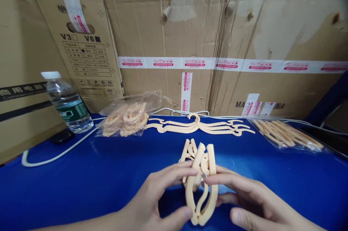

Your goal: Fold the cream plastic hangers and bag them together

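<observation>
Both hands held the beige hanger bundle (201,184) above the near middle of the blue table (81,173). The bundle's long axis ran near to far. Its rounded, joined end pointed toward the person, and its separate tips splayed slightly toward the far side. Some slimmer pieces showed just behind it on the left.

The left hand (154,202) came in from the near left. Its fingers (174,173) were closed across the middle of the bundle, with the thumb pressed at its near end. The right hand (250,198) gripped from the right, with the fingertips (217,179) touching the bundle's middle and the thumb lying low and near.

Farther away, a clear bag of hanger parts (127,115) lay left of centre. Just beside it, on the right, were flat unfolded hangers (198,126), whose long axes ran left to right. A second bag (288,133) lay at the far right.

A water bottle (67,102) stood upright at the far left, with a dark flat object (61,136) near its base. A white cable (62,153) curved along the table. Taped cardboard boxes (174,24) formed a wall along the far side.
</observation>
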A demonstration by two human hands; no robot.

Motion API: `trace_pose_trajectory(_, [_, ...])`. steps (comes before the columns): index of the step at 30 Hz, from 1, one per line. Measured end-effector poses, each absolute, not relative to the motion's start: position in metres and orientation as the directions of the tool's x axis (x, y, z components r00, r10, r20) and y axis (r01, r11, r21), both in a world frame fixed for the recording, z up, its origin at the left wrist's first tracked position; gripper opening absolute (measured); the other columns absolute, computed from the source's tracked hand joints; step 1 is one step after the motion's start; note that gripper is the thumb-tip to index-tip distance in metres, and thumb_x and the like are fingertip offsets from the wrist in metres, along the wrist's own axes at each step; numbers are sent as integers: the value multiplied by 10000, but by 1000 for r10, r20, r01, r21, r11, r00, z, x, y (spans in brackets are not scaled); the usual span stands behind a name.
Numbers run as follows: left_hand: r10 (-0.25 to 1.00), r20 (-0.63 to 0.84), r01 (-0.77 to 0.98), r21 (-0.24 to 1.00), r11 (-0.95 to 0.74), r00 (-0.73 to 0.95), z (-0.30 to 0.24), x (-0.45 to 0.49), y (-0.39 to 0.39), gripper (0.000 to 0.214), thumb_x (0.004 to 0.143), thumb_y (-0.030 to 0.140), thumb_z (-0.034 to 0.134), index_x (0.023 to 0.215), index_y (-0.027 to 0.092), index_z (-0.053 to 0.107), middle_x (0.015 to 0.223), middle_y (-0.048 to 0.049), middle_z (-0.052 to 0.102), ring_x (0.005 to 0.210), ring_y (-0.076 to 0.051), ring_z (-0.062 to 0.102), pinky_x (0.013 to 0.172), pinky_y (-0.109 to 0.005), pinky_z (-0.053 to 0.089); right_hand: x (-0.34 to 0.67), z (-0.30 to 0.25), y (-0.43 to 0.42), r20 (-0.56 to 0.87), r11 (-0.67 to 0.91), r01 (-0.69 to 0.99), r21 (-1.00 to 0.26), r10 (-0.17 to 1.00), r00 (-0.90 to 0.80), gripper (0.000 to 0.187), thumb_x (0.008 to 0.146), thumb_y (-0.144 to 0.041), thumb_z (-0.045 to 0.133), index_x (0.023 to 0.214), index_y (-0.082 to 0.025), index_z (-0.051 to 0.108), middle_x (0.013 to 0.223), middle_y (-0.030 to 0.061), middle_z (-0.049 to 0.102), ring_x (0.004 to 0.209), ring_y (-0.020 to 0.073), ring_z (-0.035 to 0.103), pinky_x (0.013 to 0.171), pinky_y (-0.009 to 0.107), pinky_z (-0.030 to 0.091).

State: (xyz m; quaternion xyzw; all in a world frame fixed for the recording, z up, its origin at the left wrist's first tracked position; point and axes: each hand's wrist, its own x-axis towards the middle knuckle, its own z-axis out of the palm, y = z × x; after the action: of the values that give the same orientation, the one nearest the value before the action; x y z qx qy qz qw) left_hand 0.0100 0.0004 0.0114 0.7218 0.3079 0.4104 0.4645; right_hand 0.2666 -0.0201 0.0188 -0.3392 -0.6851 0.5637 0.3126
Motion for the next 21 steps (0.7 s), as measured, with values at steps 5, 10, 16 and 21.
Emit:
trace_pose_trajectory(5, [810,389,166,851,-499,439,15,8,-8,524,732,233,735,1240,312,633,1350,-83,594,1315,-358,461,1066,-513,396,271,20,-20,17,108,130,-986,826,-564,385,919,-325,593,1289,-427,564,1489,-5,427,1275,253,512,1058,418,427])
trace_pose_trajectory(10, [722,398,347,679,-647,565,15,0,-4,602,805,153,610,1367,302,457,1523,-43,391,1385,-284,373,1131,-486,311,281,20,-5,91,200,229,-953,907,-411,487,893,-405,609,1366,-347,509,1511,44,391,1363,289,389,1110,444,340])
trace_pose_trajectory(16, [623,325,466,445,-764,711,14,-6,1,588,842,187,588,1382,292,380,1553,-27,338,1423,-250,299,1151,-466,289,294,6,5,116,348,690,-635,926,-360,695,870,-527,578,1481,-303,338,1525,92,347,1420,343,252,1129,551,262])
trace_pose_trajectory(21, [563,279,485,304,-820,778,1,-3,5,577,875,427,630,1383,282,398,1516,-37,406,1417,-273,308,1144,-499,288,283,11,6,134,514,784,-348,855,-501,644,920,-506,498,1495,-286,308,1410,136,438,1285,320,437,1041,537,412])
